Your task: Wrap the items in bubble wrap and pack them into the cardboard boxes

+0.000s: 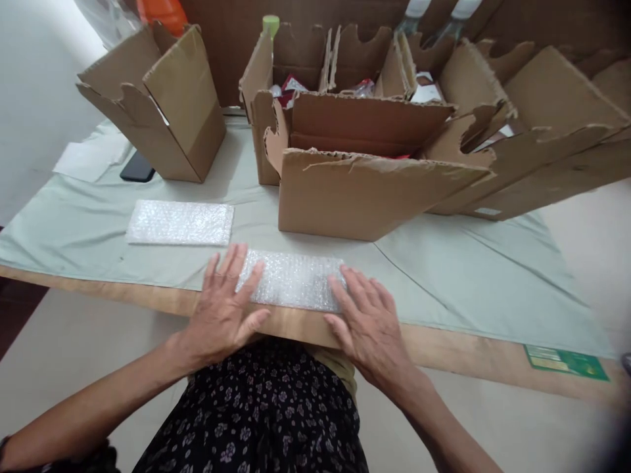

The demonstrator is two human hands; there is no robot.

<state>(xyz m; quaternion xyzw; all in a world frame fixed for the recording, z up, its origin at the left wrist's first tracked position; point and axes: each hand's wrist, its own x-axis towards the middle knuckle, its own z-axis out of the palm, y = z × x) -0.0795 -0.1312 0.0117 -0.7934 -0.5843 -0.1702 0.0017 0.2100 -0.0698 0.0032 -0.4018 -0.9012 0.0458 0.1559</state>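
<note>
Both hands are down flat, and here's the picture: a bubble wrap sheet [293, 279] lies right at the near edge of the desk [444, 341], dead centre in front of the person, its long axis running left to right along that edge. The left hand [224, 315] is palm down with fingers fanned wide, fingertips resting on the sheet's left end. The right hand [367, 322] mirrors it, fingers spread and lying on the right end, so nothing is pinched and nothing is lifted. The sheet sits between the two hands and just ahead of the palms, and neither hand is nearer than the other. Count the wrap: two pieces. The second sheet [180, 223] lies farther back and off to the left on the green cloth [468, 269], apart from the first and closer to the left hand. Cartons next: one open box [172, 125] stands at back left, a front box [365, 190] sits just beyond the held sheet, and more crowd behind and to the right, overlapping too much for a firm number, though at least four in all. One dark phone [137, 169] lies beside the left box, and one green card [564, 361] lies at the desk's right edge.
</note>
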